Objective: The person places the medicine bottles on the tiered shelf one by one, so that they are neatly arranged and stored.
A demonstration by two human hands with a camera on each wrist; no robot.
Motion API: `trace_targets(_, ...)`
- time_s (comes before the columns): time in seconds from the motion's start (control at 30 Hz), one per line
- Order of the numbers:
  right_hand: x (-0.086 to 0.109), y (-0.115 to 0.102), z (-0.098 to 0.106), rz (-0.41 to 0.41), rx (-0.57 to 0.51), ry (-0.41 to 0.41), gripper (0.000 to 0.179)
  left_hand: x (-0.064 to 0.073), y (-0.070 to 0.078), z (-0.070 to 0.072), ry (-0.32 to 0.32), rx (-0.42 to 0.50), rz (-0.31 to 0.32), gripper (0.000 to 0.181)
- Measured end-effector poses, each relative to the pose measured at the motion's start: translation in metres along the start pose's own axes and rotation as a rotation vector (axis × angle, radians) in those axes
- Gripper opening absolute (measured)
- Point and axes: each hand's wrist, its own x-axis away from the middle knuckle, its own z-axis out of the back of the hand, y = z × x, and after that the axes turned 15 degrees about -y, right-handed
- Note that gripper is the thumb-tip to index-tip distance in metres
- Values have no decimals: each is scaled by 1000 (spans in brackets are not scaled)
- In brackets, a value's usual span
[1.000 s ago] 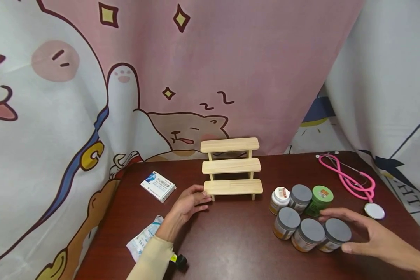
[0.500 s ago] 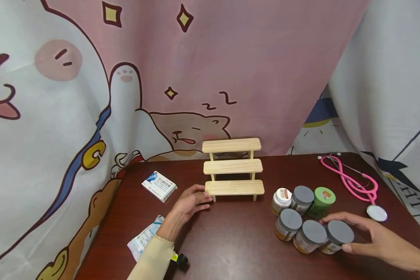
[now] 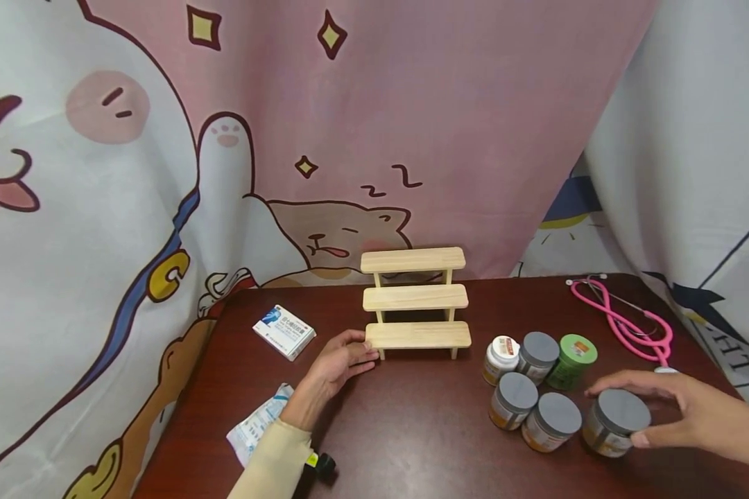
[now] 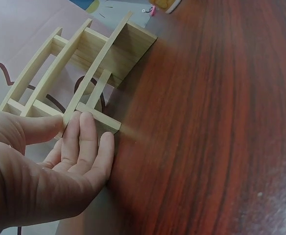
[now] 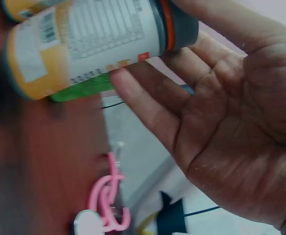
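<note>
My left hand (image 3: 336,364) pinches the left end of the lowest step of a three-tier wooden display rack (image 3: 417,335). In the left wrist view, the thumb lies on one face of that board and the fingers on the other, beside the leg. My right hand (image 3: 699,412) grips a grey-lidded jar (image 3: 616,420), thumb on the near side and fingers behind. The right wrist view shows its white and orange label (image 5: 99,44). Left of it stand another grey-lidded jar (image 3: 551,421), a third one (image 3: 514,400), a white-capped bottle (image 3: 501,359) and a green jar (image 3: 572,360).
A pink stethoscope (image 3: 624,319) lies at the back right. On the left are a white and blue medicine box (image 3: 283,331) and a plastic packet (image 3: 256,424). A small black-capped item (image 3: 326,465) shows by the left sleeve. A printed curtain (image 3: 474,125) hangs behind the table.
My right hand has drawn the grey-lidded jar to the right, opening a gap from the jar beside it. The hand now covers most of the stethoscope's chest piece. My left hand stays on the rack.
</note>
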Motion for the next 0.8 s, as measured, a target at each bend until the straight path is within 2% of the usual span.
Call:
trace_targets(0.1, 7, -6, 5, 23, 46, 9, 50, 0, -1, -2, -2, 4, -1, 30)
trace_targets(0.2, 14, -17, 13, -3, 112, 47, 52, 0, -2, -3, 6, 3, -9, 30)
trace_targets(0.33, 18, -42, 27, -26, 246, 137, 56, -1, -3, -2, 28, 2, -21, 29)
trace_targets(0.43, 14, -67, 33, 28, 347, 237, 60, -1, -3, -1, 33, -3, -28, 29)
trace_targets(0.5, 10, -89, 34, 6, 413, 313, 60, -1, -4, -1, 32, -7, -33, 29)
trace_targets(0.57, 2, -109, 35, 22, 431, 362, 58, -1, -4, -2, 33, -9, -37, 30)
trace_targets(0.67, -13, -138, 39, 39, 414, 387, 54, -1, -5, -4, 39, -9, -42, 29)
trace_targets(0.73, -25, -152, 43, 101, 388, 390, 54, -1, -5, -4, 45, -5, -41, 28)
trace_targets(0.8, -38, -163, 46, 130, 368, 408, 53, 0, -6, -4, 47, -7, -40, 28)
